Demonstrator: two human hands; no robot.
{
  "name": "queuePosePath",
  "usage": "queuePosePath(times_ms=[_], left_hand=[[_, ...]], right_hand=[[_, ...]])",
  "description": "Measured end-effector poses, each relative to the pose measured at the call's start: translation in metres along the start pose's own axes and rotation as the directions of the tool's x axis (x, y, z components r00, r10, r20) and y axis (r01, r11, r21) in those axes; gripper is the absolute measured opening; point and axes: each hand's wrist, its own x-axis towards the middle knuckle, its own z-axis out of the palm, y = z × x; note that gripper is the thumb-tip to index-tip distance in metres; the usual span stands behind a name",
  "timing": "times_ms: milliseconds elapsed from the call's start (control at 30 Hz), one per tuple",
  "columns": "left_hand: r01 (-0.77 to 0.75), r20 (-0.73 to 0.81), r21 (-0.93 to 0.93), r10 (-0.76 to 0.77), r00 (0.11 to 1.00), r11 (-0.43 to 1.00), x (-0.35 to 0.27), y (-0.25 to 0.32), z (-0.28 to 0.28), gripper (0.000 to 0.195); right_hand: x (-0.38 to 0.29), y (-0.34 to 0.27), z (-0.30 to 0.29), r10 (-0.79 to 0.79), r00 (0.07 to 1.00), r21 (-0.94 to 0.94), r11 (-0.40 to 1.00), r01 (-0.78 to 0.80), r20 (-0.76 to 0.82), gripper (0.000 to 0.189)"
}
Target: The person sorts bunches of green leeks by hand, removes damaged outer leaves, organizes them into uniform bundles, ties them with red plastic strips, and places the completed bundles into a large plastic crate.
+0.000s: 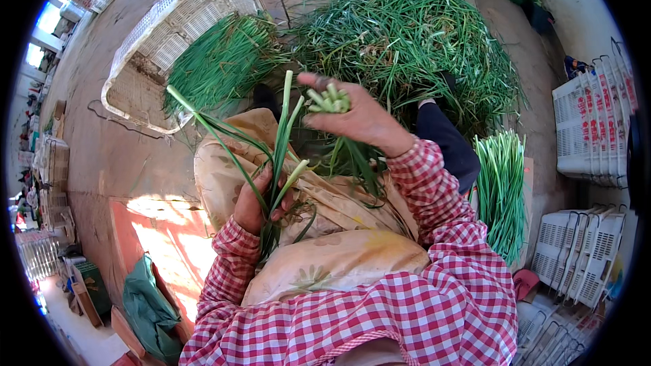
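My left hand [262, 195] grips a few loose green stalks [281, 147] with pale root ends, which fan upward and apart. Their dark leaves droop below the fist over my lap. In my right hand [363, 117] is a tight bunch of stalks [330, 99], its pale ends pointing up and left between thumb and fingers. Leaves of that bunch hang under the palm. A floral cloth apron [335, 259] covers my lap beneath both hands. The right hand is slightly blurred.
Ahead lies a large heap of leafy stalks [407, 35]. A tipped white plastic basket [147, 56] holds more greens [229, 56] at its mouth. On my right are a neat stalk bundle [501, 193] and stacked white crates [592, 122]. A green bag [150, 310] lies at lower left.
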Motion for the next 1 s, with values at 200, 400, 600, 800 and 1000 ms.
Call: queuePosePath(times_ms=[200, 400, 600, 800, 1000], left_hand=[[0.042, -0.049, 0.111, -0.037, 0.998, 0.993, -0.001, -0.002, -0.001, 0.036], [0.001, -0.118, 0.113, 0.013, 0.993, 0.994, -0.002, -0.009, -0.011, 0.034], [0.017, -0.111, 0.119, -0.003, 0.994, 0.993, 0.002, -0.012, -0.011, 0.034], [0.031, -0.125, 0.121, -0.016, 0.992, 0.992, 0.001, -0.013, -0.010, 0.028], [0.037, -0.100, 0.133, -0.024, 0.995, 0.990, 0.001, -0.016, -0.006, 0.026]], right_hand=[[-0.027, -0.014, -0.011, 0.196, 0.979, 0.424, 0.884, -0.198, 0.051, 0.019], [-0.033, -0.026, -0.065, 0.084, 0.996, 0.270, 0.960, -0.077, -0.015, 0.045], [-0.007, -0.042, -0.034, -0.031, 0.975, -0.557, 0.825, -0.099, -0.219, 0.029], [0.034, -0.057, 0.014, -0.071, 0.989, -0.487, 0.864, 0.126, 0.130, 0.034], [0.038, -0.041, 0.025, 0.024, 0.976, -0.523, 0.847, 0.094, 0.214, 0.025]])
